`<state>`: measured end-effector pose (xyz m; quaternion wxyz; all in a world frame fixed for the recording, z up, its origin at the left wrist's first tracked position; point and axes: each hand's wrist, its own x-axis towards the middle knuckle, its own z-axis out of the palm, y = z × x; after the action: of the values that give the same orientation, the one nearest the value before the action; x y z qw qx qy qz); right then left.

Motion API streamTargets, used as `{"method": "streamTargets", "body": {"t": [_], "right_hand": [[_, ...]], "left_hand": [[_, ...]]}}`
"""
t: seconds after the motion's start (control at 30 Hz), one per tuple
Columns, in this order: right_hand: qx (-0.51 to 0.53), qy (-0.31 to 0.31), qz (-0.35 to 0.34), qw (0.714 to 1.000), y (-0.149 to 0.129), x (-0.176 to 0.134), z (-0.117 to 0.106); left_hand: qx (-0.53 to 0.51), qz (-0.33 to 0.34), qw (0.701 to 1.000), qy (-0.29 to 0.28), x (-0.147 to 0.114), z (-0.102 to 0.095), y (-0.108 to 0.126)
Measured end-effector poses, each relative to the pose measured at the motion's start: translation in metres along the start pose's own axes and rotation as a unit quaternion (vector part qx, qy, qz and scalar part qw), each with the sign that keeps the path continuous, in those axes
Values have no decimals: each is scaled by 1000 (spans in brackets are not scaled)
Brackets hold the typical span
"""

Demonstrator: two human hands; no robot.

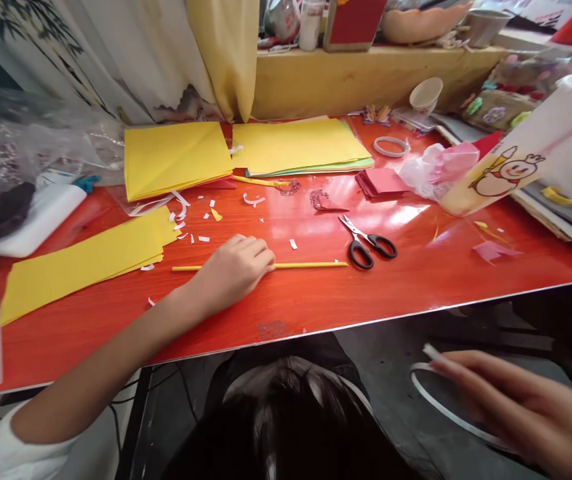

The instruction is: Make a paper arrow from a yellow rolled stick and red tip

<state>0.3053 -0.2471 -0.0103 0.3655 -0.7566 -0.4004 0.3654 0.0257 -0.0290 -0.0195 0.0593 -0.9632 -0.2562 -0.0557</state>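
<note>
My left hand (239, 267) rests on the red table with its fingers curled over a thin yellow stick (311, 265), which lies flat and shows on both sides of the hand. My right hand (521, 400) is off the table's front edge at the lower right, slightly blurred. Its thumb and fingers pinch a narrow white strip (446, 415), which hangs in a curve below them. Black-handled scissors (369, 243) lie partly open just past the stick's right end. Small white paper scraps (204, 239) are scattered beyond my left hand.
Yellow paper stacks (176, 157) lie at the back, and cut yellow sheets (86, 260) at the left. A white tape ring (391, 147) and red paper squares (381, 182) lie back right. A tall drink cup (511, 153) stands at the right. Clear plastic bags (41, 133) fill the left corner.
</note>
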Motion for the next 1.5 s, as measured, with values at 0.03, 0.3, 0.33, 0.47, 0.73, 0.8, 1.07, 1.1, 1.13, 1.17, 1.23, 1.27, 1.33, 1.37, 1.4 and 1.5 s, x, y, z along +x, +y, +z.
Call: {"method": "streamTargets", "body": {"t": [0.03, 0.3, 0.33, 0.47, 0.73, 0.8, 1.07, 1.1, 1.13, 1.17, 1.23, 1.27, 1.33, 1.37, 1.4, 1.5], "right_hand": [[14, -31, 74, 997, -3, -2, 11], [162, -91, 142, 972, -19, 27, 59], [176, -88, 146, 969, -16, 27, 61], [228, -53, 153, 960, -6, 24, 69], [263, -58, 166, 948, -6, 25, 69], [273, -68, 186, 941, -4, 25, 66], [289, -113, 240, 920, -3, 14, 54], [290, -113, 243, 919, -2, 12, 54], [292, -111, 244, 918, -1, 10, 54], [293, -108, 247, 917, 1, 9, 54], [300, -114, 255, 912, 5, 7, 56], [306, -126, 258, 908, 7, 7, 56], [320, -164, 257, 897, 10, 5, 57], [327, -181, 254, 892, 10, 4, 56], [332, -190, 251, 889, 10, 4, 56], [322, -173, 247, 897, 8, 2, 51]], "left_hand": [[12, -16, 1000, 2, 1, -1, -2], [9, 96, 990, 103, 21, -18, 36], [-14, 143, 984, 101, 25, -17, 45], [-68, 261, 959, 93, 41, -4, 74], [-116, 229, 962, 87, 49, 19, 88], [-112, 228, 963, 94, 47, 20, 89], [-90, 208, 970, 93, 44, 15, 95], [-89, 195, 973, 91, 42, 13, 98], [-91, 174, 976, 95, 39, 13, 104], [-98, 143, 979, 110, 34, 13, 111], [-133, 66, 969, 195, 20, 18, 131], [-172, 36, 948, 267, 11, 23, 142], [-284, 0, 899, 333, -3, 34, 163], [-342, -10, 890, 302, -9, 40, 171], [-401, -28, 888, 224, -11, 44, 176], [-625, -100, 774, 1, -6, 53, 177]]}}
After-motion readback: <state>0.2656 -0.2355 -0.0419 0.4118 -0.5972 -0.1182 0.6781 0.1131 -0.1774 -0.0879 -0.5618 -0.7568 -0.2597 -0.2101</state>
